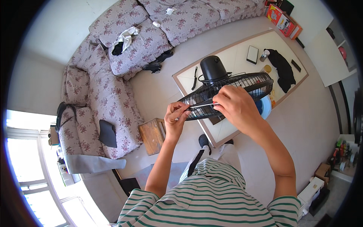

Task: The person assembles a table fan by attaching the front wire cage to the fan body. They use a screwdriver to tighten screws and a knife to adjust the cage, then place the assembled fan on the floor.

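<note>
Standing over a low cream-topped coffee table, the person is gripping a black wire fan guard at its near rim. Left hand is pinching the rim's left end; right hand is closing on a thin screwdriver laid against the mesh, hands slightly apart. Fan motor housing is sitting behind the guard. Floral sofa is wrapping the pale floor; wooden stool is standing beside it; black cloth is lying on the tabletop.
</note>
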### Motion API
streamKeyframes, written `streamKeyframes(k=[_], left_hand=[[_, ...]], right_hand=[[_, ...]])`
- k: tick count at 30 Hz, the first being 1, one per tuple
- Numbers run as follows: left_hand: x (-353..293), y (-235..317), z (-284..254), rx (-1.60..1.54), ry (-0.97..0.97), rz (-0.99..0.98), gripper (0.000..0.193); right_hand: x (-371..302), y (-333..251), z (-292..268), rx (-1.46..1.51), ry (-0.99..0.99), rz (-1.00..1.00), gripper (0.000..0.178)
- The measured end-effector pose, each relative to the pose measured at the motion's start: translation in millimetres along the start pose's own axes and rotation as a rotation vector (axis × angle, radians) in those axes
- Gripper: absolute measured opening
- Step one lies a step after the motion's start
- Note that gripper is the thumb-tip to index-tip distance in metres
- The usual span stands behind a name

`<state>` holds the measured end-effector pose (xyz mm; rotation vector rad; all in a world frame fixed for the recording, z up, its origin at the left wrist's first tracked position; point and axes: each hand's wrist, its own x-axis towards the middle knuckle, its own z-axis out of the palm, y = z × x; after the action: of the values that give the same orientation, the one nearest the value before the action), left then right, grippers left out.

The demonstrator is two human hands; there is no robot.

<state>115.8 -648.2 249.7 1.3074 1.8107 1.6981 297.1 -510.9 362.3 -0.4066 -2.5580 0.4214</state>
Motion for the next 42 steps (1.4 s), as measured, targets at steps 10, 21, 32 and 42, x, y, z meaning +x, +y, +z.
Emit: streamKeyframes(k=[10,21,32,42], left_hand=[[-5.3,6.7,0.9,-0.017,0.074,-0.09,0.021],[-8.7,3.5,4.4,-0.017,0.109,-0.082,0.021],[-9.2,-0.7,2.1,-0.08,0.11,-0.113,0.021],[-8.5,-1.1,2.3,-0.064,0.11,-0.104,0.021]], right_hand=[[8.3,15.4,9.6,0.109,-0.046,-0.098,0.015],[12.3,17.5,7.3,0.119,-0.096,-0.133,0.01],[19.6,15.3,4.3,0.112,-0.105,-0.156,0.008],[22.7,9.9,0.0,0.081,-0.155,-0.147,0.007]])
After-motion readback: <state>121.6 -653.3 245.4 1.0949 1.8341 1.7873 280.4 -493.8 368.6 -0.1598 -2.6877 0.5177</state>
